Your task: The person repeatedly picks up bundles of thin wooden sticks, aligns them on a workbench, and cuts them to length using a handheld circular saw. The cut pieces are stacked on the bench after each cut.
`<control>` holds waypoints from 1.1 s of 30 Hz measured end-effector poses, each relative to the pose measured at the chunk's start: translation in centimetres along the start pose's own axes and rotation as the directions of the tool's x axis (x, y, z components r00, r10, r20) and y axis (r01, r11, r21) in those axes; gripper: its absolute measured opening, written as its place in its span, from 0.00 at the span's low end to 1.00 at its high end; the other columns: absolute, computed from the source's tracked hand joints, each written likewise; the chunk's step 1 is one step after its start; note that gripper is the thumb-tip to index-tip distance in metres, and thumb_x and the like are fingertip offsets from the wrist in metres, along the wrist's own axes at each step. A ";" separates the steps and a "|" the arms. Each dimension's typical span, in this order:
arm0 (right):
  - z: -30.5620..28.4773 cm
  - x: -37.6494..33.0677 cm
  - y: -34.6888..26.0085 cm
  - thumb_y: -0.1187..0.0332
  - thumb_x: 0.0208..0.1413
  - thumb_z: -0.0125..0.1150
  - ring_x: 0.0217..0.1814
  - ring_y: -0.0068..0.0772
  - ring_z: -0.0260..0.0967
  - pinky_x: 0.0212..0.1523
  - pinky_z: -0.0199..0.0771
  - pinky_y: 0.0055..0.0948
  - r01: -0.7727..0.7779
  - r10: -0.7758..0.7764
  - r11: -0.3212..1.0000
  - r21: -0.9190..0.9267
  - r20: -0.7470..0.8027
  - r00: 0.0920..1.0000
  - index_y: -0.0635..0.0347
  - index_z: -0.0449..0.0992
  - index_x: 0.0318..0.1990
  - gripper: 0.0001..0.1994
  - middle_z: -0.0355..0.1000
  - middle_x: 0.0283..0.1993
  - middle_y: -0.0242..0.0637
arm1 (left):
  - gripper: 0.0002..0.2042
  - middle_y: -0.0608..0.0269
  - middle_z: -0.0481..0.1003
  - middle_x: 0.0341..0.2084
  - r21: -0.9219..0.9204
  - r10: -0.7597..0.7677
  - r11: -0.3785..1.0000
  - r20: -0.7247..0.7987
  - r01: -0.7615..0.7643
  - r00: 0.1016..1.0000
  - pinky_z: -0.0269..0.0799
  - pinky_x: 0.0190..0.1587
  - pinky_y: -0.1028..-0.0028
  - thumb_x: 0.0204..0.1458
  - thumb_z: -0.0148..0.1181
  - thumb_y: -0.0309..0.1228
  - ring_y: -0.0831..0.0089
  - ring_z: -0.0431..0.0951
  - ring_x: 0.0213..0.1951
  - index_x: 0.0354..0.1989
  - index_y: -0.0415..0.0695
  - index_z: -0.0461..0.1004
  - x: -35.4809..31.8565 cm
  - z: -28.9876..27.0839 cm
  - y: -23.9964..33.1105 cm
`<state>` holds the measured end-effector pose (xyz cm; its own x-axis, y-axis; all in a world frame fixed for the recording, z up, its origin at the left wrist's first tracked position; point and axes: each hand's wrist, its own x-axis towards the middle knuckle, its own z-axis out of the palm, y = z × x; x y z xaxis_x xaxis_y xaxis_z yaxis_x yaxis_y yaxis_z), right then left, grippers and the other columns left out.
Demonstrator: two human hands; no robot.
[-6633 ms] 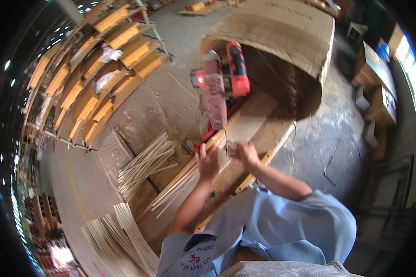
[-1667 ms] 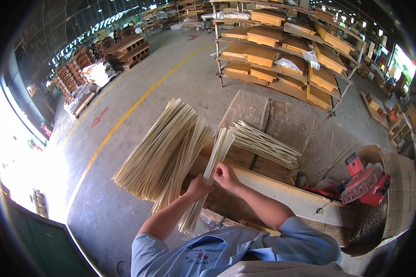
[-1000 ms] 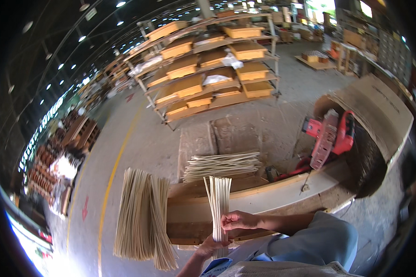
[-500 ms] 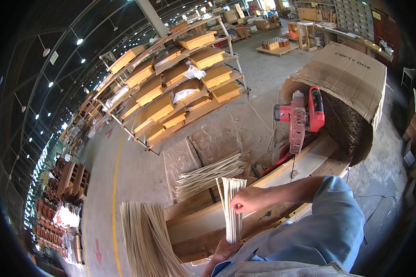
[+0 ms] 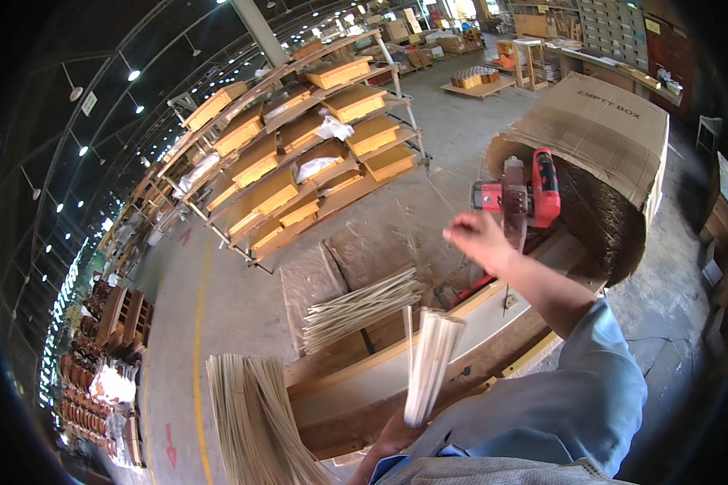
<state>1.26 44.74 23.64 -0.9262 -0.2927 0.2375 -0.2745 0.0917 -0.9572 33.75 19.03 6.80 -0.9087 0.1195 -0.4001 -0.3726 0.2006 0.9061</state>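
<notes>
My left hand (image 5: 396, 436) is closed round the lower end of a bundle of thin pale wooden sticks (image 5: 433, 364). One stick stands apart from the bundle's left side. The raised right hand (image 5: 481, 241) is in front of the red miter saw (image 5: 516, 194); motion smears its fingers, and I cannot make out anything in them. A loose pile of the same sticks (image 5: 364, 309) lies beyond the bench (image 5: 364, 380). To the left, a thick stack of longer pale sticks (image 5: 255, 412) hangs over the bench's end.
A big cardboard box (image 5: 598, 133) lies on its side behind the saw, opening toward it. Farther off stands a slanting rack (image 5: 299, 162) with yellow wooden drawers. A yellow line (image 5: 200, 364) runs along the floor at left, and a cable (image 5: 663, 343) trails at right.
My right hand has let go of the sticks' upper part and swung up and to the right, toward the saw. The bundle in my left hand now leans to the right.
</notes>
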 end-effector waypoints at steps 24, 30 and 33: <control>-5.0 -19.4 16.2 0.51 0.70 0.58 0.46 0.42 0.81 0.46 0.87 0.42 -0.604 0.366 0.718 0.345 0.551 0.750 0.60 0.74 0.63 0.24 0.78 0.52 0.48 | 0.22 0.59 0.80 0.29 -0.304 -0.165 0.937 0.047 0.171 0.985 0.79 0.35 0.70 0.44 0.77 0.21 0.68 0.82 0.30 0.47 0.37 0.73 3.9 0.1 -0.7; 8.2 -17.3 14.9 0.47 0.59 0.72 0.73 0.38 0.63 0.65 0.74 0.38 -0.666 0.163 0.702 0.253 0.853 0.495 0.61 0.56 0.76 0.46 0.66 0.70 0.43 | 0.19 0.64 0.79 0.32 -0.188 -0.074 0.979 0.015 0.075 0.997 0.78 0.37 0.71 0.51 0.73 0.27 0.74 0.81 0.33 0.50 0.38 0.75 5.7 -0.3 1.6; 13.3 -17.4 13.7 0.51 0.60 0.72 0.68 0.42 0.68 0.65 0.74 0.41 -0.758 0.034 0.507 0.411 0.869 0.493 0.64 0.65 0.67 0.36 0.69 0.67 0.46 | 0.22 0.64 0.79 0.39 -0.210 0.011 0.978 -0.023 -0.015 1.000 0.78 0.44 0.70 0.51 0.72 0.27 0.74 0.80 0.41 0.55 0.39 0.74 5.2 -0.1 2.7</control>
<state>17.05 38.43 4.21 -0.2416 -0.9686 -0.0588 0.6690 -0.1224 -0.7331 27.95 20.11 7.21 -0.9167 0.0991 -0.3870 -0.3899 -0.0101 0.9208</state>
